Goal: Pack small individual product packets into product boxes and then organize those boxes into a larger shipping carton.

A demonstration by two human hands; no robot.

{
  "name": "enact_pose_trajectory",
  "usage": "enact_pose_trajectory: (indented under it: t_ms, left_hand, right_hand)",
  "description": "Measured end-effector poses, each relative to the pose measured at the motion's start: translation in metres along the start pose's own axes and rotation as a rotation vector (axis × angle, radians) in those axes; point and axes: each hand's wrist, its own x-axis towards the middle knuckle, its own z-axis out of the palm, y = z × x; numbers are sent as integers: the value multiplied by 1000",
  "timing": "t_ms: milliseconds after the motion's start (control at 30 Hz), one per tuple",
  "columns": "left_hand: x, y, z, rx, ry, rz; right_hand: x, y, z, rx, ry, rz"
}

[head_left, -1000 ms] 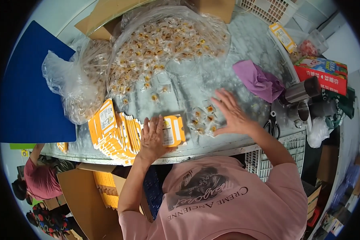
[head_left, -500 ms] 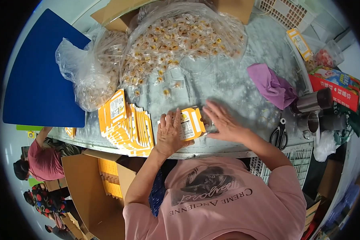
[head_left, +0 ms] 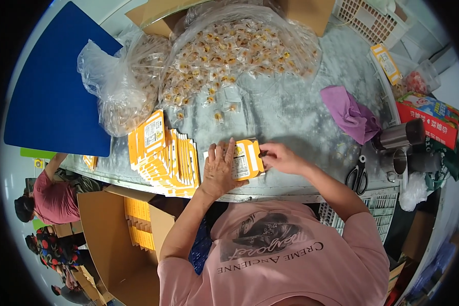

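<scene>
Near the table's [head_left: 301,109] six-o'clock edge, the left hand [head_left: 218,171] presses flat and open on an orange pouch [head_left: 247,159]; at three o'clock, the right hand [head_left: 280,157] pinches its end.

orange packet [head_left: 246,159] | flat on table edge | pinned under left hand, right hand at its end

orange-and-white pouch [head_left: 246,159], purple cloth [head_left: 348,113], blue board [head_left: 56,86], red box [head_left: 427,116], grey mottled table [head_left: 296,109].
</scene>
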Motion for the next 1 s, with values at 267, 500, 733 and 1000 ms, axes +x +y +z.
enact_pose_trajectory:
  t_ms: [267,500,733,1000]
  left_hand:
    - [-3,3,-5,-86,116,-26]
    - [-21,32,1,-261,470,-359]
    - [-26,53,-6,-534,429,-237]
    - [-53,53,6,-986,408,-352]
  right_hand:
    - [24,5,15,377,213,-100]
    - [-30,-3,47,-69,451,-449]
    - [-19,-4,59,-52,493,-577]
    - [-30,13,73,-19,421,-440]
